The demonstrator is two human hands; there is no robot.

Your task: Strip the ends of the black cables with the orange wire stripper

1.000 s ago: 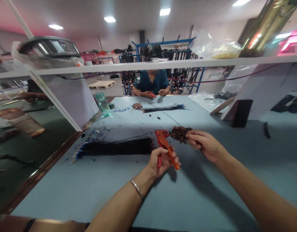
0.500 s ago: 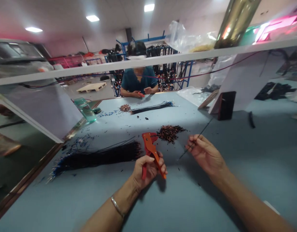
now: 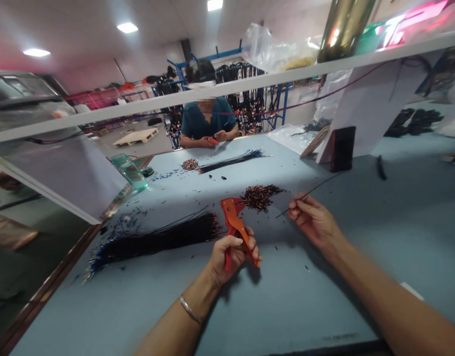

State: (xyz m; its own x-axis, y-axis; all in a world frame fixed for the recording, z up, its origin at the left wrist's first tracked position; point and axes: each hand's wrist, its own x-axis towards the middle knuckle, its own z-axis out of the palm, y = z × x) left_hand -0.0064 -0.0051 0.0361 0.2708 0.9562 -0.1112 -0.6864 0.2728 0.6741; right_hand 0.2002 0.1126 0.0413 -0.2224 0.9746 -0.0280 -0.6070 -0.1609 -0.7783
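My left hand (image 3: 232, 254) is closed around the handles of a red and orange wire stripper (image 3: 235, 217), its head pointing away from me above the table. My right hand (image 3: 316, 220) pinches a thin black wire (image 3: 321, 185) between thumb and fingers. One end of the wire points left towards the stripper, apart from it; the other runs up to the right. Left of the stripper lies a thick bundle of black wires (image 3: 156, 235) with blue ends at its far left. Just beyond the stripper head is a heap of small dark and coppery bits (image 3: 260, 198).
Across the blue table (image 3: 294, 306) sits a person (image 3: 208, 121) holding a red tool, near a smaller wire bundle (image 3: 230, 161) and a coppery pile (image 3: 190, 164). A green bottle (image 3: 130, 173) stands left. A dark phone-like slab (image 3: 343, 148) leans at right. A white rail (image 3: 149, 105) crosses above.
The wire in my right hand has swung from steep to flatter, its near end rising. The stripper stays in my left hand, tilted slightly differently. The view has shifted a little.
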